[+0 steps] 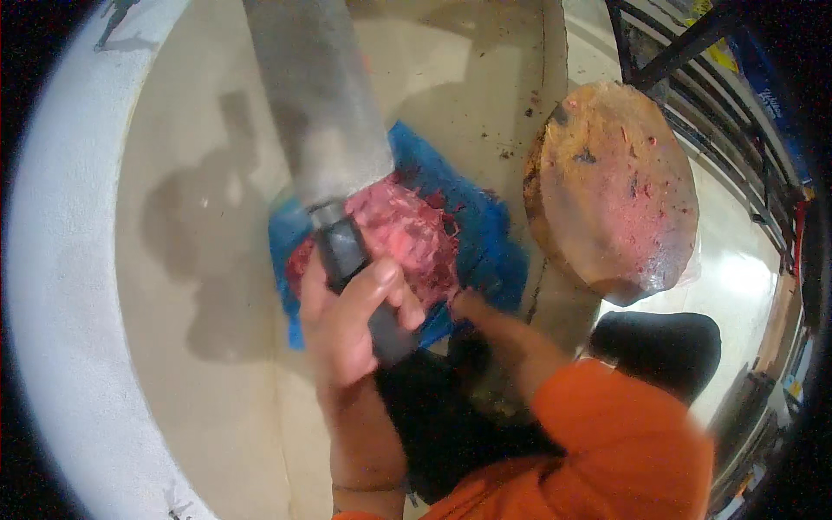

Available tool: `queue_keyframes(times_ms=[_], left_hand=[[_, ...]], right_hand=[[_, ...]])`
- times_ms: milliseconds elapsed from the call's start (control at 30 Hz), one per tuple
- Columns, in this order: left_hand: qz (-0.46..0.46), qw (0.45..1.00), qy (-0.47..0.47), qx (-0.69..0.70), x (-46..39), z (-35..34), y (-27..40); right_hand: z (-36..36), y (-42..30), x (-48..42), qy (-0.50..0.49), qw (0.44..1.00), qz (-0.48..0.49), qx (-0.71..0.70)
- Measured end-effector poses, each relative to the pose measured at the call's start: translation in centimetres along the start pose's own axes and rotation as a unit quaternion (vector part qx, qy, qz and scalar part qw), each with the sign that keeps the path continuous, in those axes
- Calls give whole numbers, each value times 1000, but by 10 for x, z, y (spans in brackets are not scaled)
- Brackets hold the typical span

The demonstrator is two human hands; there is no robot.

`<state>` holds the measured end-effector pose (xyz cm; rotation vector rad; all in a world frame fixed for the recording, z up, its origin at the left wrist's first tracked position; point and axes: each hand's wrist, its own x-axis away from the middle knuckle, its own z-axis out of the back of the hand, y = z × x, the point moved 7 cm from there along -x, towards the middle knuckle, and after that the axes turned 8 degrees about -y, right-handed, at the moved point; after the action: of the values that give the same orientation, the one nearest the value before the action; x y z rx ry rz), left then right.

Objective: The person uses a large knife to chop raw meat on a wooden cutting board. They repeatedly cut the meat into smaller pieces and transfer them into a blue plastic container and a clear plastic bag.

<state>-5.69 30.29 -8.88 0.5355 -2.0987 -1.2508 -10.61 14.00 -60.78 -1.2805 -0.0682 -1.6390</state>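
My left hand (351, 318) is closed around the black handle (346, 250) of a large cleaver. Its broad metal blade (322, 110) points away from me and is blurred. Below the cleaver, a mound of raw minced meat (409, 240) lies on blue plastic sheeting (491, 240) on the floor. My right hand (465, 304) reaches to the near right edge of the meat and touches it. Its fingers are mostly hidden, so its grip cannot be made out.
A thick round wooden chopping block (617, 195), smeared with meat bits, stands to the right. Beyond it is a dark metal rack (708, 97). A dark rounded object (656, 351) lies nearer me. A white wall (71, 260) curves along the left. Dark crumbs dot the tiled floor (448, 78).
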Motion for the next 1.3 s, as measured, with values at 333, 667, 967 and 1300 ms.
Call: queue_keyframes(times_ms=[333,667,967,1300], left_hand=[[11,999,-12,43,3,7,-3],[7,998,-41,55,-6,3,-4],[24,999,-7,40,-4,14,-6],[35,998,-43,35,-7,6,-6]], right_hand=[[-42,-21,-11,-140,987,12,-72],[-32,0,-13,173,961,-114,-184],[-41,-42,26,204,968,-133,58],[-69,-13,-18,141,986,-82,-40]])
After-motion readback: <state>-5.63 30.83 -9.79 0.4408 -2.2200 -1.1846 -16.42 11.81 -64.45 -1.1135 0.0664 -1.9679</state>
